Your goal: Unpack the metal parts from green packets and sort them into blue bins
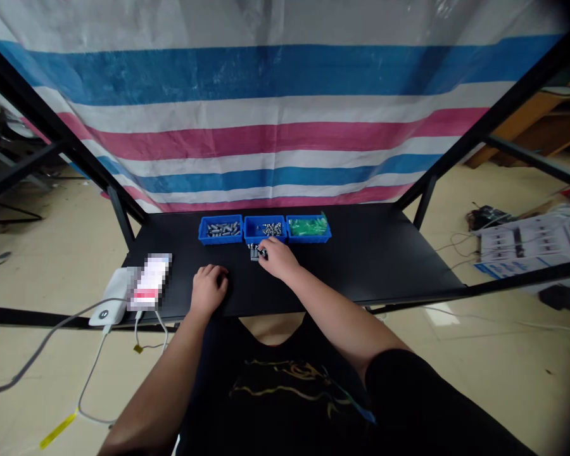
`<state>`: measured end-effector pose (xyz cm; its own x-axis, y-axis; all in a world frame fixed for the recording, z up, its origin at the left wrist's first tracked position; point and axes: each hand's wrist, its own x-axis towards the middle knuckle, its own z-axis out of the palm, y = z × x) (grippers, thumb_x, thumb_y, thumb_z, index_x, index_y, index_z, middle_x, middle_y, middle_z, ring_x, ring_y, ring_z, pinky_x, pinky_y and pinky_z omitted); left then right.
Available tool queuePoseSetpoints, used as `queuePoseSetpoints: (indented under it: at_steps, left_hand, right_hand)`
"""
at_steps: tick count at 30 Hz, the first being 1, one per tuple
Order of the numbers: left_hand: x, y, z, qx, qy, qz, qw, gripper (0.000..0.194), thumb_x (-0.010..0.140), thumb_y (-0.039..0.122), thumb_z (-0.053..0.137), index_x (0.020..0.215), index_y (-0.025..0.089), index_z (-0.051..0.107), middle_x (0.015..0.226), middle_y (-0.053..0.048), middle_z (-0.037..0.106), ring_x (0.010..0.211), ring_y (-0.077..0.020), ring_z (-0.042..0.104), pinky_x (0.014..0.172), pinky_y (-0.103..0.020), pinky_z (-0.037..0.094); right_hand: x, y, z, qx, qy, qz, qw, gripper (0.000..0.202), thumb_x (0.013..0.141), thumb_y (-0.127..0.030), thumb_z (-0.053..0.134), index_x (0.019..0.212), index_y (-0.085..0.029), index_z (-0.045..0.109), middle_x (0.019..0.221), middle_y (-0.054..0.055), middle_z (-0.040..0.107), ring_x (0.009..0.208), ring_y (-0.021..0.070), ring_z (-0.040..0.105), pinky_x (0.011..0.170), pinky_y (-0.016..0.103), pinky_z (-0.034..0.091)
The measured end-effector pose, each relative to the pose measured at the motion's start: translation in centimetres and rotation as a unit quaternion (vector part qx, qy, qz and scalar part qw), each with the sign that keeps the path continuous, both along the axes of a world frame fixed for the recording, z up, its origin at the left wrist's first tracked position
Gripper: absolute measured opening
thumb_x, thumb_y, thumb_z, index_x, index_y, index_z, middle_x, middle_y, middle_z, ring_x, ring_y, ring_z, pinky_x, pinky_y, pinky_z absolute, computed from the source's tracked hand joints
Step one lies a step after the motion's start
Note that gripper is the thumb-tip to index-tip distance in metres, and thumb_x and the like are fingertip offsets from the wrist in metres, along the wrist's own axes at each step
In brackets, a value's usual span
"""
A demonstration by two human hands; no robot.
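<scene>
My right hand (276,258) is closed at a small group of grey metal parts (254,252) in front of the middle blue bin (251,237); what its fingertips hold is too small to name. That bin has small shiny metal pieces in it. To its left, another blue bin (221,240) contains grey cylindrical pieces, and the right blue bin (308,239) has green items in clear plastic. My left hand (209,289) rests on the black table (361,266), its fingers curled and partly hidden.
At the table's left lie a phone (151,282) and a white power bank (111,296) with cables hanging over the front edge. A striped sheet (275,139) hangs behind the bins between black frame posts. White trays (527,244) stand beyond the table's right end.
</scene>
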<state>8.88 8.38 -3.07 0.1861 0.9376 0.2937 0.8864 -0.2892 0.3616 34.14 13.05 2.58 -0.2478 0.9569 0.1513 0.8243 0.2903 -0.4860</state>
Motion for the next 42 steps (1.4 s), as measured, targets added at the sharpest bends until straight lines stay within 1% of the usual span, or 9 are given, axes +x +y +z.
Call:
queuePoseSetpoints:
  at_steps: [6,16,18,23,26,29,31,38,42]
  left_hand:
    - [0.1,0.2,0.0,-0.003,0.003,0.004,1.0,0.015,0.089,0.023,0.055,0.097,0.024,0.069,0.1,-0.007,0.071,0.096,-0.0272,0.061,0.091,-0.042,0.047]
    - [0.1,0.1,0.0,0.0,0.001,0.003,1.0,0.016,0.089,0.023,0.055,0.097,0.024,0.069,0.1,-0.007,0.071,0.096,-0.0271,0.06,0.09,-0.041,0.047]
    - [0.1,0.1,0.0,0.0,-0.002,0.003,1.0,0.016,0.089,0.023,0.055,0.096,0.024,0.069,0.1,-0.006,0.071,0.096,-0.0272,0.06,0.09,-0.041,0.047]
    - [0.1,0.1,0.1,-0.006,-0.004,0.001,1.0,0.015,0.089,0.024,0.057,0.097,0.024,0.069,0.1,-0.005,0.071,0.097,-0.0267,0.059,0.09,-0.04,0.047]
    - [0.0,0.0,0.1,-0.009,-0.01,0.002,1.0,0.014,0.089,0.024,0.058,0.097,0.024,0.069,0.1,-0.005,0.071,0.098,-0.0262,0.06,0.09,-0.04,0.047]
    - [-0.1,-0.1,0.1,-0.008,-0.019,-0.002,1.0,0.015,0.089,0.023,0.058,0.099,0.024,0.069,0.1,-0.005,0.071,0.099,-0.0258,0.06,0.091,-0.04,0.046]
    - [-0.1,-0.1,0.1,-0.006,-0.021,-0.003,1.0,0.014,0.088,0.023,0.058,0.098,0.024,0.069,0.1,-0.005,0.071,0.098,-0.0258,0.06,0.091,-0.04,0.046]
    - [0.0,-0.1,0.0,0.0,-0.018,0.002,1.0,0.014,0.088,0.022,0.058,0.097,0.025,0.069,0.099,-0.004,0.071,0.097,-0.0261,0.059,0.089,-0.039,0.046]
    - [0.0,0.0,-0.1,0.004,-0.017,0.0,1.0,0.014,0.087,0.022,0.059,0.096,0.025,0.069,0.098,-0.005,0.071,0.096,-0.0262,0.059,0.089,-0.039,0.045]
  right_hand:
    - [1.9,-0.2,-1.9,-0.032,-0.091,-0.047,0.994,0.03,0.088,-0.011,0.06,0.117,-0.015,0.067,0.12,0.015,0.064,0.106,0.0272,0.061,0.092,0.036,0.048]
    - [2.1,-0.3,-1.7,-0.01,-0.106,-0.013,0.994,0.022,0.088,-0.015,0.062,0.109,-0.021,0.066,0.104,0.008,0.07,0.093,0.0227,0.064,0.075,0.03,0.043]
    - [2.4,-0.5,-1.1,-0.039,-0.114,0.013,0.993,0.016,0.084,-0.014,0.065,0.098,-0.021,0.068,0.099,0.006,0.069,0.086,0.0206,0.063,0.07,0.028,0.04]
    - [1.6,0.5,0.9,-0.127,-0.102,0.158,0.974,0.01,0.073,-0.014,0.072,0.076,-0.021,0.065,0.083,0.002,0.065,0.077,0.0174,0.06,0.066,0.026,0.038]
    - [-0.4,1.9,1.6,-0.025,0.019,0.156,0.987,0.009,0.08,-0.013,0.066,0.084,-0.021,0.065,0.088,0.002,0.062,0.08,0.0159,0.06,0.073,0.025,0.043]
    - [-2.1,2.7,1.5,0.098,0.174,0.066,0.978,0.005,0.092,-0.019,0.057,0.096,-0.02,0.06,0.103,0.005,0.06,0.084,0.015,0.06,0.078,0.026,0.048]
    - [-2.3,2.4,0.9,0.133,0.206,0.02,0.969,0.003,0.093,-0.021,0.055,0.094,-0.02,0.057,0.105,0.006,0.057,0.085,0.0155,0.059,0.079,0.027,0.049]
    - [-0.3,-0.2,-2.2,0.032,0.004,0.038,0.999,0.011,0.084,-0.017,0.067,0.094,-0.02,0.065,0.101,0.006,0.059,0.093,0.021,0.058,0.085,0.031,0.047]
    - [0.0,-0.9,-2.6,-0.027,-0.051,0.022,0.998,0.01,0.087,-0.018,0.066,0.097,-0.021,0.068,0.106,0.007,0.061,0.084,0.0179,0.059,0.077,0.029,0.045]
